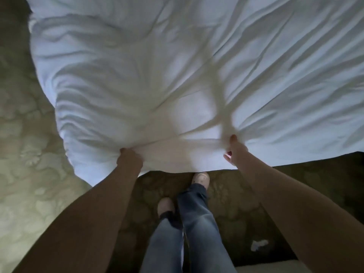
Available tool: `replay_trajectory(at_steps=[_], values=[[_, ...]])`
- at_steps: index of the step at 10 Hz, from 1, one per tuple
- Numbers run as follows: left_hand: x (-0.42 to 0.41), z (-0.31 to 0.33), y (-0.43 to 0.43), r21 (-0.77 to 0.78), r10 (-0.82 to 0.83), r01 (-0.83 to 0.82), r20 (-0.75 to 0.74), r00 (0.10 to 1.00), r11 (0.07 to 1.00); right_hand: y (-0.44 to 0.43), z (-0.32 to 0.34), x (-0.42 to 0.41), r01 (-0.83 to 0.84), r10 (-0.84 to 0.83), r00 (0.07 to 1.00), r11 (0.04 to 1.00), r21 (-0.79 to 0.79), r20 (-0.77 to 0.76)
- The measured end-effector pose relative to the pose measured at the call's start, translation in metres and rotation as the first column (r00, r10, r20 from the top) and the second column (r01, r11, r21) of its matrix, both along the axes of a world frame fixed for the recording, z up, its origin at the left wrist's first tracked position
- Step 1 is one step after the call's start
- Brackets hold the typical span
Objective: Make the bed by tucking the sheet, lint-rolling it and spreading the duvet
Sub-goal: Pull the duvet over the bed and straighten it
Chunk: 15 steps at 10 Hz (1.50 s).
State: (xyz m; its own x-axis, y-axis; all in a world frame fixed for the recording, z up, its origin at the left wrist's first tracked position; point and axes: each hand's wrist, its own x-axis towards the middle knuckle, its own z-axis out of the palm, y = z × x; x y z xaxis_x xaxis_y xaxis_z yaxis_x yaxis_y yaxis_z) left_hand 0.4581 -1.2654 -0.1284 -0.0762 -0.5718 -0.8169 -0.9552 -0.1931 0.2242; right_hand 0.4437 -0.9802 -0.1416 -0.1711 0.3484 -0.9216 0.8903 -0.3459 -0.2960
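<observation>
A white duvet point(157, 66) fills the upper part of the head view, wrinkled and blurred with motion. Its near edge is lifted off the floor in front of me. My left hand point(129, 157) grips that edge at the lower left, fingers curled into the cloth. My right hand point(234, 148) pinches the same edge further right, with folds fanning out from the grip. The bed and sheet underneath are hidden by the duvet.
Patterned carpet point(25, 174) lies to the left and below. My legs in blue jeans and my feet point(201, 179) stand just under the duvet's edge. A small white scrap point(259, 244) lies on the carpet at the lower right.
</observation>
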Motion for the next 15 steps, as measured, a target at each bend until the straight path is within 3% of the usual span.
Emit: replay_trajectory(at_steps=[1, 2, 4, 5, 6, 7, 8, 10, 11, 12, 13, 14, 15], values=[[0.025, 0.007, 0.006, -0.069, 0.079, -0.091, -0.158, 0.984, 0.993, -0.002, 0.005, 0.006, -0.115, 0.121, 0.992, 0.987, 0.114, -0.042], [0.048, 0.021, -0.002, -0.079, 0.258, -0.287, -0.259, 0.931, 0.955, 0.0, 0.019, 0.03, -0.156, 0.163, 0.986, 0.961, 0.23, -0.014], [0.114, 0.048, 0.012, -0.116, 0.064, -0.089, -0.201, 0.977, 0.989, 0.022, 0.044, 0.086, -0.181, 0.184, 0.983, 0.941, 0.287, 0.018], [0.126, 0.051, 0.022, -0.055, 0.112, -0.129, -0.25, 0.962, 0.99, 0.029, 0.048, 0.094, -0.086, 0.094, 0.995, 0.972, 0.22, -0.028], [0.113, 0.041, 0.009, 0.111, 0.225, -0.206, -0.2, 0.953, 0.972, 0.026, 0.053, 0.081, -0.058, 0.059, 0.998, 0.989, 0.134, 0.003], [0.102, 0.032, -0.013, 0.2, 0.367, -0.332, -0.174, 0.914, 0.922, 0.017, 0.055, 0.072, -0.184, 0.176, 0.98, 0.979, 0.093, 0.088], [0.093, 0.021, -0.041, 0.102, 0.43, -0.418, -0.163, 0.888, 0.903, 0.0, 0.05, 0.073, -0.182, 0.185, 0.978, 0.983, -0.035, 0.096], [0.067, -0.017, -0.087, 0.216, 0.392, -0.352, -0.182, 0.902, 0.911, -0.098, 0.016, 0.084, -0.234, 0.284, 0.951, 0.918, -0.321, 0.118], [0.062, -0.03, -0.106, 0.274, 0.446, -0.395, -0.159, 0.881, 0.877, -0.151, -0.008, 0.087, -0.137, 0.212, 0.968, 0.895, -0.424, 0.135], [0.067, -0.039, -0.118, 0.115, 0.429, -0.413, -0.226, 0.875, 0.903, -0.193, -0.024, 0.086, -0.025, 0.082, 0.989, 0.912, -0.41, 0.123], [0.078, -0.05, -0.128, 0.029, 0.332, -0.341, -0.328, 0.885, 0.939, -0.208, -0.041, 0.089, 0.063, -0.065, 0.998, 0.957, -0.285, 0.003], [0.12, -0.046, -0.135, 0.026, 0.349, -0.365, -0.362, 0.864, 0.931, -0.211, -0.047, 0.105, -0.097, 0.092, 0.995, 0.985, -0.145, -0.043], [0.166, -0.024, -0.12, 0.034, 0.298, -0.302, -0.301, 0.906, 0.953, -0.204, -0.042, 0.13, -0.284, 0.283, 0.958, 0.959, 0.0, 0.047]])
